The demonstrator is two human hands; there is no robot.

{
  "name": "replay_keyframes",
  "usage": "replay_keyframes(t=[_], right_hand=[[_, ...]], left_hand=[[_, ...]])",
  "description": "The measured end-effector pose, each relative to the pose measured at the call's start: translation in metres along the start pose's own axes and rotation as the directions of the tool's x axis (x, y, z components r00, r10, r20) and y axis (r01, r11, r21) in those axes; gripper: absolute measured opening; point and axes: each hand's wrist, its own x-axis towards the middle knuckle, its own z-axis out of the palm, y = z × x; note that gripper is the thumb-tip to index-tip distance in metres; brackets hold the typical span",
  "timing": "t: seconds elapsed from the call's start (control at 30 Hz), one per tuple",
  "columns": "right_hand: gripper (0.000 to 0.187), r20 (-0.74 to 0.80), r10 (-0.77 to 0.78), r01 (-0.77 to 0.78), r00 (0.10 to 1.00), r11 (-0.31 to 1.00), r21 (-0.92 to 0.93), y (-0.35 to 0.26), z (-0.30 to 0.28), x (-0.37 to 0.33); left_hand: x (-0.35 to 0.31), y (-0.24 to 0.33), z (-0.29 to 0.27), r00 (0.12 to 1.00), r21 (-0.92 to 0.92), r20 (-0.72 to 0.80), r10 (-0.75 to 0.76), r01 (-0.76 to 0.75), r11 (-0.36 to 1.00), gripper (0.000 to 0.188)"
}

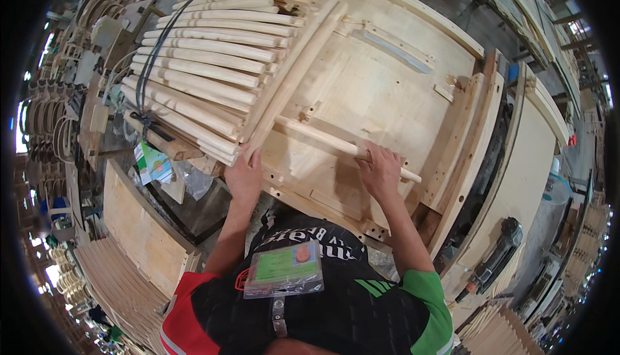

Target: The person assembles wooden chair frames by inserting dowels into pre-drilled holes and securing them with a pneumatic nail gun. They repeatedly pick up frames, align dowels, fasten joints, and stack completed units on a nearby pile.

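A slim turned wooden spindle (323,137) slants across the pale wooden frame (352,208), its left end near a long rail. My right hand (381,168) is closed around the spindle close to its right end, which sticks out past my fingers. At the frame's left corner, my left hand (245,177) is closed on the near end of the long wooden rail (294,84). Beyond that rail, to the left, lies a stack of similar spindles (200,74) with a dark strap (158,48) over it.
Inside the frame, a loose batten (400,48) rests on the plywood panel (381,100). Curved wooden rails (468,145) stand at the right, with a black power tool (494,258) on a board beyond. Stacked curved wood pieces (119,274) fill the lower left.
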Motion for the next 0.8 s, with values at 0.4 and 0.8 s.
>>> replay_keyframes(t=[0.4,0.8], right_hand=[[0.029,0.034,0.003,-0.007,0.999,0.992,0.122,0.011,-0.015,-0.005],[0.032,0.021,-0.063,0.065,0.998,0.990,-0.122,-0.001,0.000,0.003]], left_hand=[[-0.012,-0.013,-0.028,0.997,0.053,0.065,0.040,-0.044,0.998,0.030],[0.001,-0.002,-0.011,0.998,0.044,0.065,0.003,-0.006,0.999,0.026]])
